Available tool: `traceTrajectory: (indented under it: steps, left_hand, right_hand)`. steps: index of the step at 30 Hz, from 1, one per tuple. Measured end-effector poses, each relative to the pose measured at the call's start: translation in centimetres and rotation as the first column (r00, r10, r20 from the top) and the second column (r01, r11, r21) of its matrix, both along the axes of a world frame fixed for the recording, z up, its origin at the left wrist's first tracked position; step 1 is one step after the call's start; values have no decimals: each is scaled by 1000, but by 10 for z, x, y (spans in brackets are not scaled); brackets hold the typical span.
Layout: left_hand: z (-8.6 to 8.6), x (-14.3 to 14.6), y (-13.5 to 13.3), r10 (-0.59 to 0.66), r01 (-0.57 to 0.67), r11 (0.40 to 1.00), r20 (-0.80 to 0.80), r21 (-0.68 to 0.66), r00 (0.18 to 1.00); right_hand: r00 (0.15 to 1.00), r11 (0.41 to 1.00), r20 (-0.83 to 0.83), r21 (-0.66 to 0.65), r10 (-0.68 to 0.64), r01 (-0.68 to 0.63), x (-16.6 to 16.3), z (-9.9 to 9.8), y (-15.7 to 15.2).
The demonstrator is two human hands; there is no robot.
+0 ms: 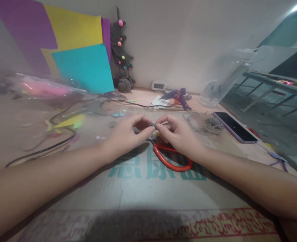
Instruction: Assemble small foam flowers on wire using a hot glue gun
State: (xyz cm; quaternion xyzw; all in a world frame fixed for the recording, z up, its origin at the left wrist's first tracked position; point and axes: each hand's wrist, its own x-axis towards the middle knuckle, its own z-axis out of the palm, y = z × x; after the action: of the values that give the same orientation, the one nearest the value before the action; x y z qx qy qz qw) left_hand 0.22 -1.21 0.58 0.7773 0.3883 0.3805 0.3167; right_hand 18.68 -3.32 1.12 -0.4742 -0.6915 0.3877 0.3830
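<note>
My left hand (128, 132) and my right hand (177, 132) meet over the middle of a cardboard sheet (143, 188). Both pinch one small grey piece (152, 125) between thumb and fingertips; it is too small to name. Red-handled scissors (169, 158) lie on the cardboard just below my right hand, their blades hidden under the hands.
A blue glue gun (177, 95) lies at the back with its black cord (138, 105) running left. A phone (235, 127) and a twine tangle (213, 125) sit right. Coloured paper sheets (83, 67), a decorated dark tree (120, 50) and a twine ball (124, 85) stand at the wall.
</note>
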Motion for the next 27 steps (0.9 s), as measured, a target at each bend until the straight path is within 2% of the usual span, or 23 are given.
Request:
traceTrajectory:
  steps: [8,14,22,27]
  left_hand:
    - [-1,-1,1,9,-9,999,-16,43,1000]
    - [0,-2,0,11,-8,997,-45,72,999]
    - [-2,0,-1,10,0,987,-64,158,998]
    - [-1,-1,-2,2,3,994,-43,111,999]
  right_hand:
    - [995,999,95,53,-13,8,1,0,-1]
    - [999,999,13,22,31,-31,0,3,-3]
    - [999,999,36,50,4,-6,0,0,-1]
    - [998,996,61,89,-5,-1,1,-2,0]
